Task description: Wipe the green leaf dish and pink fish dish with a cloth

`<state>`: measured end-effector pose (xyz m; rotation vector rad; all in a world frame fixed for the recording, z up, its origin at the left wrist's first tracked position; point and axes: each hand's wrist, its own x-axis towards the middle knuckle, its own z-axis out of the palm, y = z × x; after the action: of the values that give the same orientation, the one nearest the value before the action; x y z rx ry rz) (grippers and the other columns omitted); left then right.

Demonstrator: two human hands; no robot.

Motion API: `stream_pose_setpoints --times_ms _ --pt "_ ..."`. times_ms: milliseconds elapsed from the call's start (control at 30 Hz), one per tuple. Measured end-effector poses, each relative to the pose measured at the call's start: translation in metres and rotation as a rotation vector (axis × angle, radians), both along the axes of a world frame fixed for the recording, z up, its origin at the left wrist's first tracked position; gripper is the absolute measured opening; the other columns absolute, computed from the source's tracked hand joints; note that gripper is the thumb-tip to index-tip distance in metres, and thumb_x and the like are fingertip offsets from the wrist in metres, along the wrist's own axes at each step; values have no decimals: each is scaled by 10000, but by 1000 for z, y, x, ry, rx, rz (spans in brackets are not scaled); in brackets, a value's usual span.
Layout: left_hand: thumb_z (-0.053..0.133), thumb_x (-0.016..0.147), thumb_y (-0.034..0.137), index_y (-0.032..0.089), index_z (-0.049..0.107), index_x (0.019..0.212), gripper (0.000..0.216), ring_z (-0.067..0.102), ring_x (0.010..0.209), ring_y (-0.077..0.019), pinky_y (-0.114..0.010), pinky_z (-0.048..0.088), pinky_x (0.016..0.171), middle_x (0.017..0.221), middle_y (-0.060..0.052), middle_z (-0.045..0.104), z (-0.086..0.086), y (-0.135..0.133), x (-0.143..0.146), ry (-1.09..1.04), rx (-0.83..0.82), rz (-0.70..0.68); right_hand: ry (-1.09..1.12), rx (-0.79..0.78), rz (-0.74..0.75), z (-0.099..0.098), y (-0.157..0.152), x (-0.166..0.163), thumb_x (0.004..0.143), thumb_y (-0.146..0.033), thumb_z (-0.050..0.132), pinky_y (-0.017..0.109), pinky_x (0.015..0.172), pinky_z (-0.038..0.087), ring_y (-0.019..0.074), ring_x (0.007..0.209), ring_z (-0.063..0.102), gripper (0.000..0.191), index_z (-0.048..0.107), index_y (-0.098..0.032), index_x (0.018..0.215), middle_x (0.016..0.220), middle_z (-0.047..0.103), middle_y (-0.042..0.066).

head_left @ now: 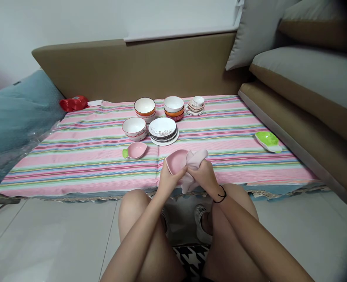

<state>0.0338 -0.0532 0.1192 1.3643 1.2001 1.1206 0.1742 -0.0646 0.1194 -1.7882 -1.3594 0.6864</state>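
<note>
The pink dish [176,160] sits tilted in the left hand [168,181], just above the striped cloth's [73,156] near edge, its hollow bare. The right hand [204,177] presses a pale rag [194,161] into it. Both hands' fingers are clenched, left on the dish, right on the rag. Stacked bowls [144,106] behind look empty.

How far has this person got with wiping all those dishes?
Hard to say what is finished: stacked bowls, a pile of plates, small saucers, a pink fruit-shaped dish and a green dish sit on the striped cloth, but whether they are wiped cannot be told. In hand now: the left hand holds a pink dish while the right hand presses a pale cloth into it.
</note>
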Motion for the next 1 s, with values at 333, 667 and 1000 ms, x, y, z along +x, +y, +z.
stream_pose_setpoints --times_ms 333,667,1000 --pt "605 737 279 152 567 1100 386 562 1075 -267 -396 445 899 1106 -100 630 -10 4 -6 -58 -66 113 503 -8 110 -5 3 7 669 -456 671 271 635 470 190 757 621 403 623 -130 901 856 685 68" --pt "827 540 347 194 415 1281 862 449 1237 -288 -407 363 1020 1326 -130 479 -1 -3 3 22 89 -152 150 11 -70 2 4 5 584 -508 701 274 550 445 232 716 644 413 632 -153 785 768 693 81" --pt "761 632 287 197 437 1249 703 529 1144 -262 -406 462 926 1255 -103 546 -1 -3 1 -65 -113 -195 153 44 -85 0 5 7 599 -401 666 274 560 424 208 679 616 263 577 -176 702 708 662 52"
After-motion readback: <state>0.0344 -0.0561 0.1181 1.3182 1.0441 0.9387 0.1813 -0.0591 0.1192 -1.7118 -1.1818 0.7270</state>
